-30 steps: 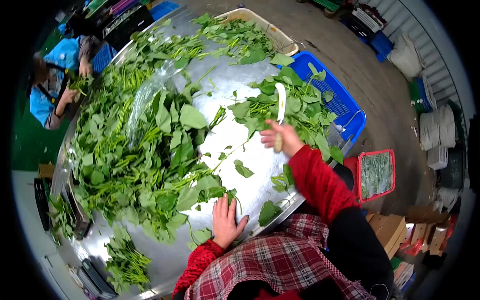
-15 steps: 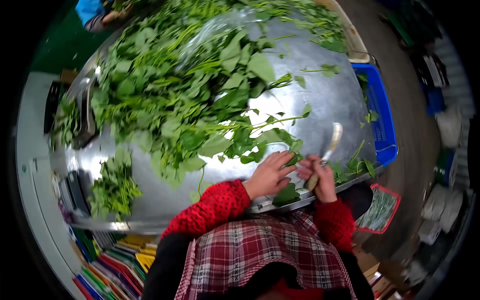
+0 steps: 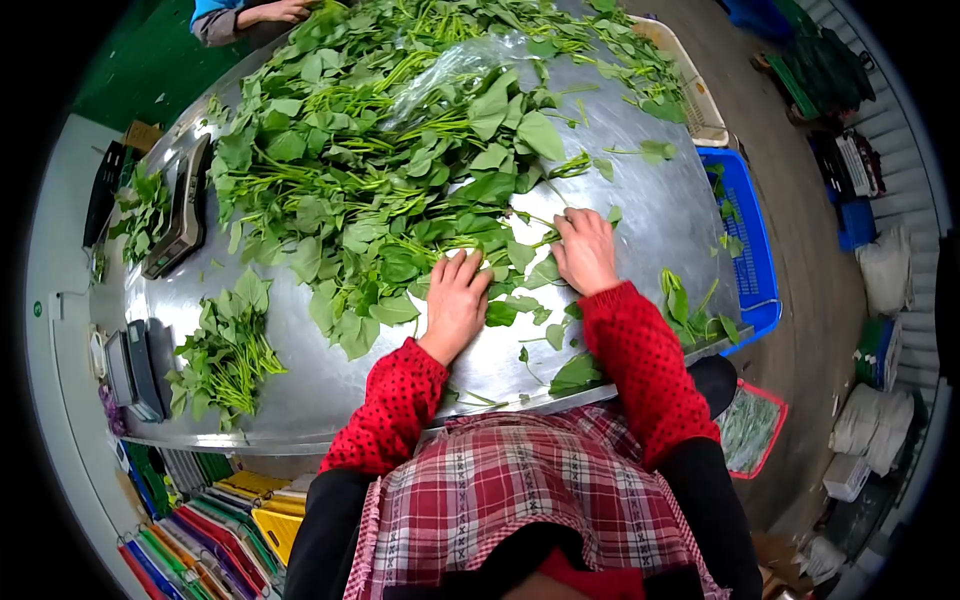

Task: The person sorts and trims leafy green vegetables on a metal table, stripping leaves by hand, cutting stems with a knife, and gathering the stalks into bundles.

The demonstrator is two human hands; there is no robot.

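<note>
A heap of leafy green stems (image 3: 390, 190) covers much of the metal table (image 3: 310, 400). My left hand (image 3: 457, 305) lies palm down on the heap's near edge, fingers spread over leaves and stems. To its right, my right hand (image 3: 587, 250) reaches forward, its fingers apart and touching thin stems; its palm side is hidden. Loose leaves lie between both hands, and a single large leaf (image 3: 575, 374) rests at the table's near edge. No knife shows in either hand.
A separate bunch of greens (image 3: 235, 350) lies left, near a scale (image 3: 185, 210). A blue basket (image 3: 745, 250) and a cream crate (image 3: 680, 75) stand along the right side. Clear plastic (image 3: 455, 75) lies on the heap. Another person's hand (image 3: 275, 12) is at the far left.
Both hands have moved forward from the table's near edge, the left one also leftward, onto the greens. The curved knife that was in my right hand is no longer visible.
</note>
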